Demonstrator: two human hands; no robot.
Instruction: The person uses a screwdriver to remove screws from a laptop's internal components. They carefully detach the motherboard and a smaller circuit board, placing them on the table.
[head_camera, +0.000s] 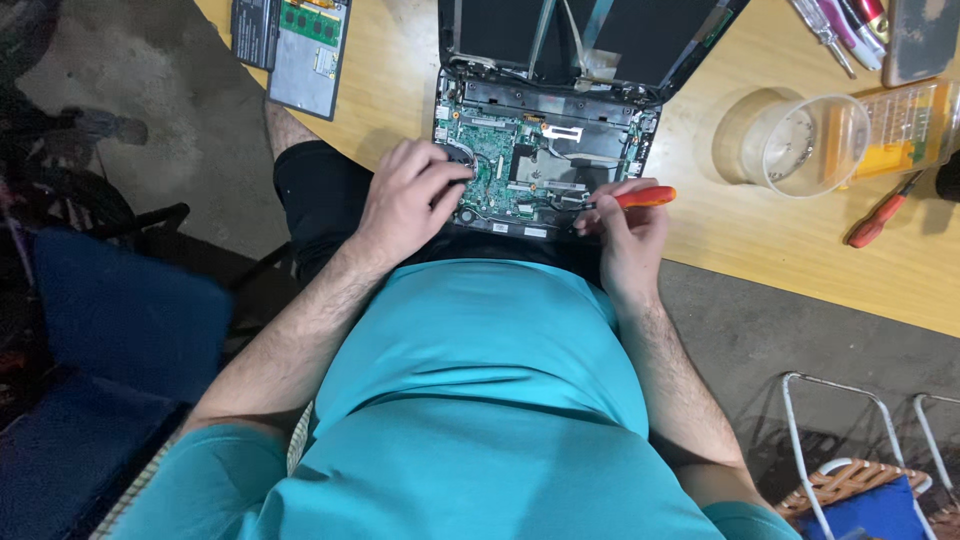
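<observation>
Teal shirt (480, 400) below, right hand (625, 235) clamped on orange screwdriver (640, 197), left hand (410, 200) (fingers curled) pressing opened laptop (540, 160).

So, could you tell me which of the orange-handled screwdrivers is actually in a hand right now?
The orange-handled screwdriver in the right hand, its tip on the opened laptop. The other one lies untouched on the wooden table, near the clear plastic cup.

The worktop (760, 240) is smooth pale wood. The screwdriver (640, 197) has a glossy orange plastic handle. The opened laptop (540, 150) shows a green circuit board in matt black plastic. The cup (800, 140) is clear plastic.
</observation>
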